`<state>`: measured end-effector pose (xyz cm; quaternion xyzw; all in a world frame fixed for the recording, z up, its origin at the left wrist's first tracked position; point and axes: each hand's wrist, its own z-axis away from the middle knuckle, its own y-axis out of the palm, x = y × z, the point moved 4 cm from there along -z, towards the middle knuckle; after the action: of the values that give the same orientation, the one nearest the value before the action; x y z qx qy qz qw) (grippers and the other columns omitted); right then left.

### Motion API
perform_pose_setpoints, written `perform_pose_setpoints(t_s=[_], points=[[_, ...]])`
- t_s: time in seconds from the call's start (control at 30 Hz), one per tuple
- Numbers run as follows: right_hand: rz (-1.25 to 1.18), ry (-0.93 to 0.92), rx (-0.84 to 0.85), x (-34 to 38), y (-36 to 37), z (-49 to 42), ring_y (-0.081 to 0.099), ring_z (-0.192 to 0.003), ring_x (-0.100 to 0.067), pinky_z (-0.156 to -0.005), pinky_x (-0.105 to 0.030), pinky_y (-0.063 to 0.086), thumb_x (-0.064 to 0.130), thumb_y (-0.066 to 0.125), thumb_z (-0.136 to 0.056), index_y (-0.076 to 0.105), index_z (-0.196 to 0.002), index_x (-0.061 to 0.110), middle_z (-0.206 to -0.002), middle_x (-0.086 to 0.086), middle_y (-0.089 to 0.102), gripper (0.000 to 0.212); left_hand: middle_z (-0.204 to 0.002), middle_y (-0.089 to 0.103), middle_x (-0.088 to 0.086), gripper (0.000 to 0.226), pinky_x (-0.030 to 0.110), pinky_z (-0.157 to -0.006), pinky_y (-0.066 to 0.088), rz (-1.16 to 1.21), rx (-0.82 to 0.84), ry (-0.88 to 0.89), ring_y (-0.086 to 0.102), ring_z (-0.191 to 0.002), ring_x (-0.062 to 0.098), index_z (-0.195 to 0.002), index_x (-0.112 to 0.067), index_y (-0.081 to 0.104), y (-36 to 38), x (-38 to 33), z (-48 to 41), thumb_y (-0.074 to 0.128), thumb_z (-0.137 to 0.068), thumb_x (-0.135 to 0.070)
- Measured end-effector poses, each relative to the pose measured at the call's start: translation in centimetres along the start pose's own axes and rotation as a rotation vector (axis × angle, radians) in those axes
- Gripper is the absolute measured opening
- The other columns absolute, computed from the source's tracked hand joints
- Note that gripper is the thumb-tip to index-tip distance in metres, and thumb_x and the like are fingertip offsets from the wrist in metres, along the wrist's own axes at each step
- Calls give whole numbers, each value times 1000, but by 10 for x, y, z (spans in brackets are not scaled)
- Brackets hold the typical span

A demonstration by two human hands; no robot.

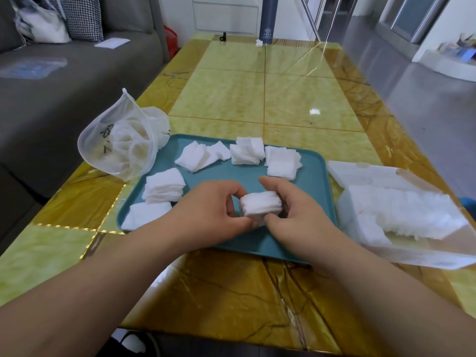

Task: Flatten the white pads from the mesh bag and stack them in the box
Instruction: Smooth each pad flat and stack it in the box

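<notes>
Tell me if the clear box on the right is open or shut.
Open. The clear box's lid lies folded back behind it, and the white pads stacked inside show uncovered.

Both hands, left hand [210,210] and right hand [293,210], gripped a stack of white pads [260,206] over a teal tray [306,186] at frame center; mesh bag [118,145] left, clear box [401,220] right.

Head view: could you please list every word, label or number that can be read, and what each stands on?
On the mesh bag: dark handwritten marks, not legible.
On the bottle: a pale emblem with small print, too blurred to read.
No other text is visible.
</notes>
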<state>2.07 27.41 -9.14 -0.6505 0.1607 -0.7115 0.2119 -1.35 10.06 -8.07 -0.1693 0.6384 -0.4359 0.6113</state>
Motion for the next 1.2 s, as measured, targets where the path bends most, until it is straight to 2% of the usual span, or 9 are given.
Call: perform_pose_setpoints(t_s=[0.13, 0.23, 0.3, 0.4, 0.57, 0.73, 0.93, 1.07, 1.2], points=[[-87, 42, 11, 1, 10, 2, 66, -95, -19, -87, -13, 48, -6, 52, -96, 41, -155, 34, -117, 5, 57, 72, -71, 66, -7, 26, 31, -58, 48, -38, -17, 0, 60, -64, 5, -94, -33, 67, 5, -2, -1, 77, -80, -53], [-38, 59, 123, 3, 16, 4, 67, -79, -5, -53, -14, 46, -4, 48, -97, 34, -159, 34, -123, -3, 58, 73, -75, 66, -6, 21, 35, -65, 51, -83, -18, 11, 62, -71, 9, -90, -27, 64, 10, -5, 0, 71, -85, -46], [69, 38, 139, 6, 14, 5, 59, -100, 0, -72, -3, 43, 1, 49, -99, 33, -160, 33, -141, 3, 52, 72, -76, 66, -6, 22, 35, -66, 51, -70, -17, 16, 62, -72, 10, -90, -26, 63, 9, -6, 0, 72, -85, -45], [103, -15, 28, 11, 1, 6, 56, -122, -5, -100, -16, 42, 9, 62, -97, 52, -148, 30, -140, 9, 60, 56, -75, 69, -4, 23, 30, -61, 48, 41, -17, 19, 61, -66, 10, -90, -26, 67, 2, -5, 3, 78, -83, -46], [-167, -45, -99, 18, -27, 17, 73, -85, -3, -78, -20, 57, 15, 81, -86, 74, -106, 28, -92, 9, 78, 25, -80, 71, 8, 13, 29, -66, 44, 397, -70, 11, 59, -69, 8, -93, -21, 75, -11, -12, 12, 83, -84, -26], [-253, -17, -71, 18, -53, 39, 77, -91, -25, -87, -50, 63, 34, 87, -82, 78, -101, 21, -91, -3, 80, 25, -100, 76, 17, 20, 33, -67, 55, 674, -2, 99, 67, -84, 21, -109, -7, 72, -1, -44, 18, 78, -91, -12], [-294, -40, -317, 6, -111, 73, 75, -87, -29, -73, -40, 65, 28, 78, -88, 73, -95, 16, -89, -12, 76, 15, -99, 78, 14, 17, 29, -63, 53, 959, 26, -4, 72, -83, 21, -113, -8, 72, 42, -105, 20, 66, -99, -17], [-190, 36, -553, -19, -166, 92, 67, -78, -36, -74, -54, 59, 35, 68, -78, 63, -95, 10, -82, -17, 66, 30, -109, 76, 6, 10, 30, -67, 59, 646, -70, -69, 72, -92, 21, -107, -25, 72, 60, -136, 8, 68, -98, -24], [70, 140, -498, -37, -186, 102, 59, -70, -26, -65, -43, 53, 34, 67, -83, 61, -91, 14, -76, -5, 60, 23, -140, 52, 0, 52, 26, -81, 49, 467, -21, -135, 56, -120, 13, -141, -37, 50, 88, -157, 7, 71, -94, -41]])
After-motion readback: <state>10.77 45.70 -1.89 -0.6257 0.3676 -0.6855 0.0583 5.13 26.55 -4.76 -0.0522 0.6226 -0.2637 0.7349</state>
